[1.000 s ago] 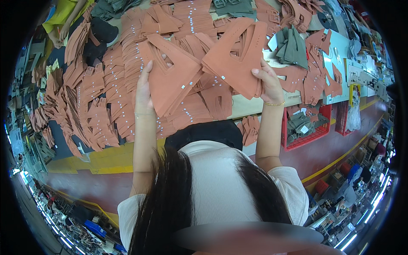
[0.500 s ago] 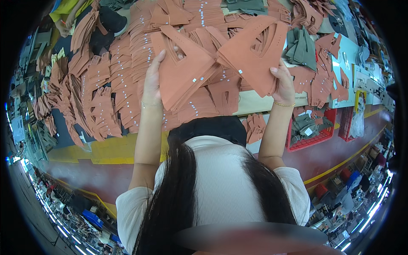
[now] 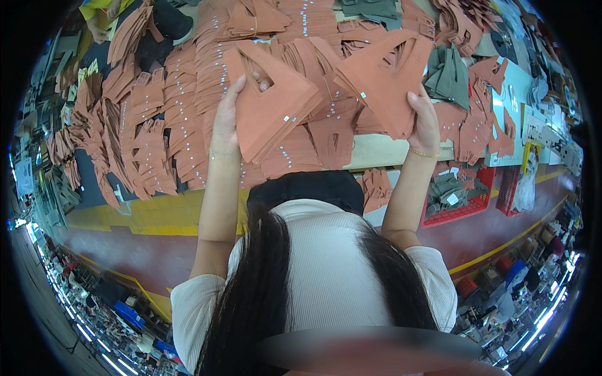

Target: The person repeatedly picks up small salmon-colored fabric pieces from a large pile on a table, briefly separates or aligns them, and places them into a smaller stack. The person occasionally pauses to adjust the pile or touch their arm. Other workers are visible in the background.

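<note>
My left hand [image 3: 227, 122] is closed on the outer edge of a stack of orange-brown cut pieces [image 3: 271, 113], thumb on top and fingertips showing through the cut-out. A similar stack of cut pieces [image 3: 384, 81] is gripped by my right hand [image 3: 426, 122] along its right side. Both stacks are held up over the table, tilted, each with a handle-like opening and a small white sticker on its top piece. A gap separates them. Whether the pieces are leather or another sheet material, I cannot tell.
Rows of stickered orange-brown pieces [image 3: 182, 119] cover the table. Dark green pieces [image 3: 449, 78] lie at the right, and a red crate [image 3: 458, 217] holds more of them below the table edge. At the far left another person's hand [image 3: 97, 31] shows.
The two stacks, touching at their inner corners before, are now apart. My right hand has shifted slightly right with its stack, while my left hand has stayed nearly in place.
</note>
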Demonstrator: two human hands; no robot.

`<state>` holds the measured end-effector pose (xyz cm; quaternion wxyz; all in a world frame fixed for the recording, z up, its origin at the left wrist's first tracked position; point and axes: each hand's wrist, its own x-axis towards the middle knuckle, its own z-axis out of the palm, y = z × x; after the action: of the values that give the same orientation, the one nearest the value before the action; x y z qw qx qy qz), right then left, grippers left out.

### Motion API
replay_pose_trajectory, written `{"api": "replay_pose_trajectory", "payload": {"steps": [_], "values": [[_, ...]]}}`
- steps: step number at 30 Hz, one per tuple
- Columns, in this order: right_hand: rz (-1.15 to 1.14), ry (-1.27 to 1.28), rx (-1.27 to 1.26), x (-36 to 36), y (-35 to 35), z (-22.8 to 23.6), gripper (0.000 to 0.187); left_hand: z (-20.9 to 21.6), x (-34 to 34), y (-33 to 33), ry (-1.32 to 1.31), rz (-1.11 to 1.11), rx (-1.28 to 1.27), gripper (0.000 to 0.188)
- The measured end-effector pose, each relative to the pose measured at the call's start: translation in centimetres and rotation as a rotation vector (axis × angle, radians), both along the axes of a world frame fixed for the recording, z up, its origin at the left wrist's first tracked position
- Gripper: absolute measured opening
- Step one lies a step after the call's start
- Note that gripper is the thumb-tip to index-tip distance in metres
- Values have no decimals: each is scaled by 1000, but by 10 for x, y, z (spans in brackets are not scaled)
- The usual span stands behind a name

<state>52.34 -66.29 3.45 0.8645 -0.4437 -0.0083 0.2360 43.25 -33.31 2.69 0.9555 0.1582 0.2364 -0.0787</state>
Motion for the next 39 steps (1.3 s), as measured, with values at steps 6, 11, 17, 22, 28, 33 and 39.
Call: {"api": "replay_pose_trajectory", "payload": {"steps": [6, 11, 17, 22, 28, 33, 39], "values": [[37, -11, -99, 12, 16, -6, 45, 0, -15, 33, 82, -4, 356, 25], [140, -107, -234, 31, 21, -9, 44, 12, -38, 86, 161, 41, 758, 28], [178, -230, -339, 49, 31, -13, 45, 0, -54, 133, 179, -133, 941, 34], [307, -119, -357, 71, 42, -60, 44, -54, -60, 172, 215, -257, 1212, 46], [144, -595, -1229, 66, 69, -140, 44, -141, -84, 172, 504, -293, 1983, 70], [15, -832, -1642, 35, 71, -139, 40, -147, -106, 142, 754, -219, 2226, 65], [-78, -837, -1718, 18, 86, -130, 37, -128, -113, 120, 772, -169, 2310, 52]]}}
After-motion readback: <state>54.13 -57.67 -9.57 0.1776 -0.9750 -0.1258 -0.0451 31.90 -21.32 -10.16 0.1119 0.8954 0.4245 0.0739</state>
